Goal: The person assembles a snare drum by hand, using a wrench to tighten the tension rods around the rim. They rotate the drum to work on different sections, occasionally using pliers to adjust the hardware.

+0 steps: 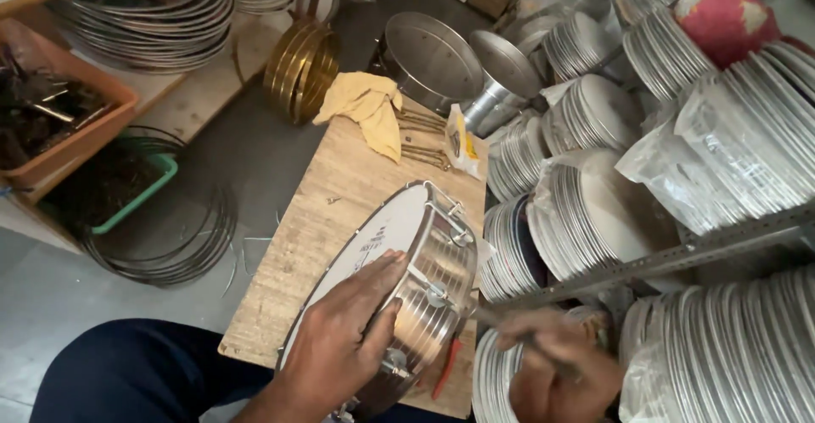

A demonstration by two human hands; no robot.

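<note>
Now drum [399,279] lies tilted on wooden board [340,211], near centre. Left hand [344,338] spread flat on white skin, fingers open. Right hand [556,368], just right of drum, closed around thin tool [497,319] pointing left at shell.

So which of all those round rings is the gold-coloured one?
The brass-coloured hoops standing on edge beside the yellow cloth at the board's far end. The hoops stacked behind them are silvery grey; the wire rings on the floor are dark.
</note>
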